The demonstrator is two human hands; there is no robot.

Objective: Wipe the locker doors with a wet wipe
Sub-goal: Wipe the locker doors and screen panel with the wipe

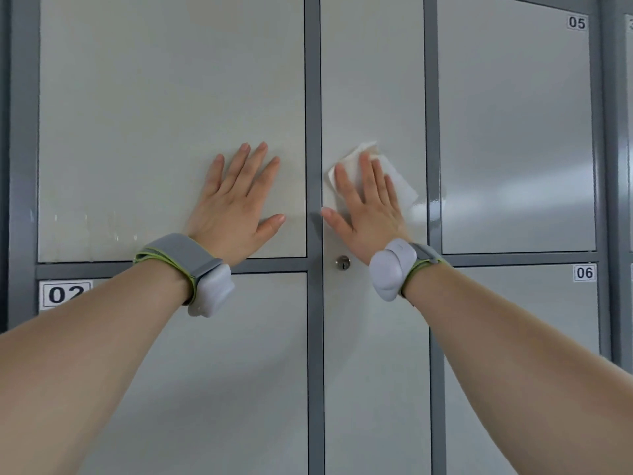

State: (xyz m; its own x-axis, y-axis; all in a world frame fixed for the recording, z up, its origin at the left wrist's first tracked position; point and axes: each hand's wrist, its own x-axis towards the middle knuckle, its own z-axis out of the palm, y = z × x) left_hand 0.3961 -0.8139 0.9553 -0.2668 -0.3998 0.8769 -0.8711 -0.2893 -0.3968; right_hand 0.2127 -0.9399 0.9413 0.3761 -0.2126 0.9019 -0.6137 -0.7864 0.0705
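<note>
While the L hand (236,204) lies flat on the wide locker door (154,114), fingers spread straight & holding nothing, the R hand (368,204) presses a white wet wipe (400,186) flat vs. the narrow door (373,80) just R of it, fingers straight. Wipe sticks out past the fingertips & to their R. Keyhole (343,262) sits below the R thumb, beside the wrist device (392,270). Label 06 (584,272) is well R of that wrist.

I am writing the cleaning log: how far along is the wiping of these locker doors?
Maybe done: the left door shows faint wet marks low down. In hand: the right hand presses the wipe on the middle door. Left: door 06 and door 02 look dry.
</note>
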